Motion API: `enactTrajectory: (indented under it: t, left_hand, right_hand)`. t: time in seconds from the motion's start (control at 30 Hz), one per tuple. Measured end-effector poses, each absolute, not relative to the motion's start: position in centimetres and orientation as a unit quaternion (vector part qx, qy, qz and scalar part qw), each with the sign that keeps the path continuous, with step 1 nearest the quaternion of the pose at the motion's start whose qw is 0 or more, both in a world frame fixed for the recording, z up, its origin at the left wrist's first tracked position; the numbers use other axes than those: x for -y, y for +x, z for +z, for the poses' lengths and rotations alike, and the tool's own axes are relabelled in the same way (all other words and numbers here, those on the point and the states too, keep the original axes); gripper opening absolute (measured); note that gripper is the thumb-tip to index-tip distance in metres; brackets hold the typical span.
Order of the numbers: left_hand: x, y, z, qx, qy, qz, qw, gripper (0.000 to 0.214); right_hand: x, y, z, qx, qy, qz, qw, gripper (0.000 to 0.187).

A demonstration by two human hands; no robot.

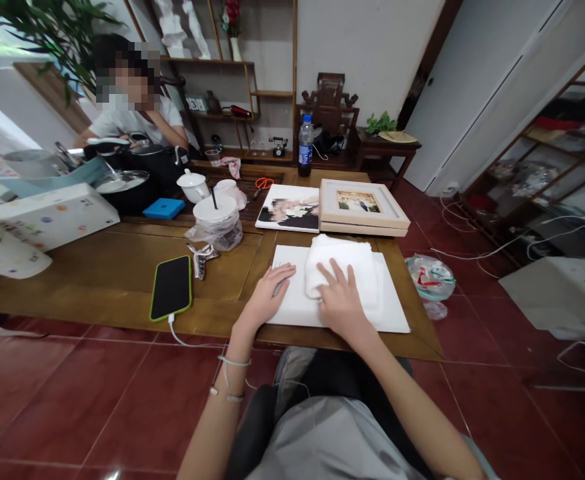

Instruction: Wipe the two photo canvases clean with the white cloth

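A flat white board (292,307) lies at the table's front edge before me. On its upper right part rests a folded white cloth (342,257). My right hand (341,303) is spread on the cloth, fingers apart and pressing down rather than gripping. At the board's left edge, my left hand (268,293) lies with its fingers stretched out, touching the board and holding nothing. Just behind the board are a photo print (289,208) and, to its right, a light wooden picture frame (365,205) stacked on another.
A phone (172,288) with a charging cable, a bagged drink cup (217,217), orange-handled scissors (263,185) and a bottle (305,147) stand or lie on the wooden table (117,267). A person (132,120) sits across at the far left. A plastic bag (429,277) is on the floor at right.
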State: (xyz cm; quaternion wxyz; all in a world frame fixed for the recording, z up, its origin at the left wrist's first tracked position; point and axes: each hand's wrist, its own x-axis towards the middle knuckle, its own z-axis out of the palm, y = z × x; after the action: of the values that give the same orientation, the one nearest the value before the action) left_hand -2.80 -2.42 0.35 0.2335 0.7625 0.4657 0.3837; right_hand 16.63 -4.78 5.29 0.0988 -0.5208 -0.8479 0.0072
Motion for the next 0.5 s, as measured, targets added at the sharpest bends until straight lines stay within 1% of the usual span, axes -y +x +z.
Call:
enactTrajectory:
  t: [0.07,0.17,0.27,0.37,0.5]
  left_hand:
    - [2.4,-2.8,0.4,-0.468,0.762,0.383,0.232,0.032]
    - [2.4,-2.8,0.4,-0.468,0.765,0.379,0.228,0.033]
    - [2.4,-2.8,0.4,-0.465,0.768,0.379,0.226,0.033]
    - [2.4,-2.8,0.3,-0.462,0.767,0.384,0.226,0.033]
    - [2.4,-2.8,0.3,-0.459,0.767,0.388,0.226,0.033]
  right_hand:
    - [7.3,16.4,5.5,0.865,-0.493,0.018,0.097,0.028]
    - [10.8,17.4,6.5,0.891,-0.441,0.070,0.083,0.025]
    - [12.8,19.7,8.3,0.905,-0.397,0.139,0.058,0.029]
    - [12.8,22.3,9.7,0.902,-0.382,0.198,0.040,0.035]
    - [10.5,24.1,9.5,0.891,-0.385,0.230,0.071,0.039]
